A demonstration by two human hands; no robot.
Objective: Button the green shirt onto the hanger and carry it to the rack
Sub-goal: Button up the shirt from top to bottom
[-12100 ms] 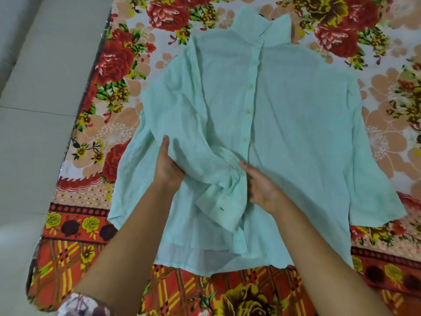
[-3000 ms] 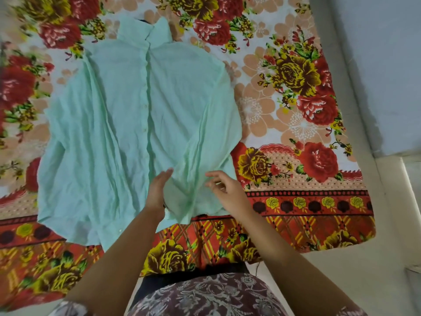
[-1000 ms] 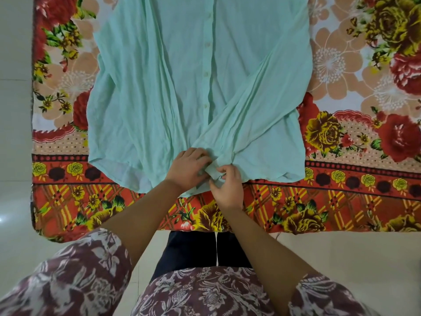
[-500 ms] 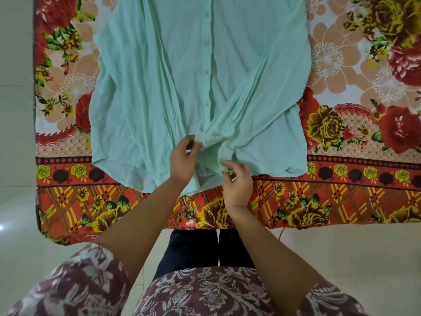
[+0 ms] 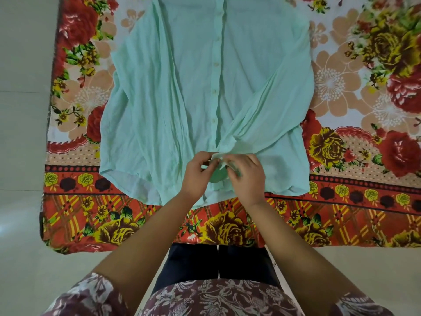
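Observation:
The pale green shirt [image 5: 182, 87] lies flat on a floral bedsheet, front up, its button placket running down the middle with several buttons closed. Its right sleeve is folded across the lower front, and the cuff reaches my hands. My left hand [image 5: 197, 173] and my right hand [image 5: 245, 174] meet over the low end of the placket near the hem, both pinching the pale fabric between fingertips and thumbs. No hanger or rack shows in the head view; the collar is cut off at the top edge.
The red and yellow floral sheet [image 5: 341, 213] covers the bed in front of me. Pale tiled floor [image 5: 22, 156] runs along the left side and below the near edge. My dark trousers and patterned top fill the bottom of the view.
My hands, slightly apart half a second ago, have come together on the fabric at the lower placket. Over the earlier frames the sleeves were laid over the shirt front.

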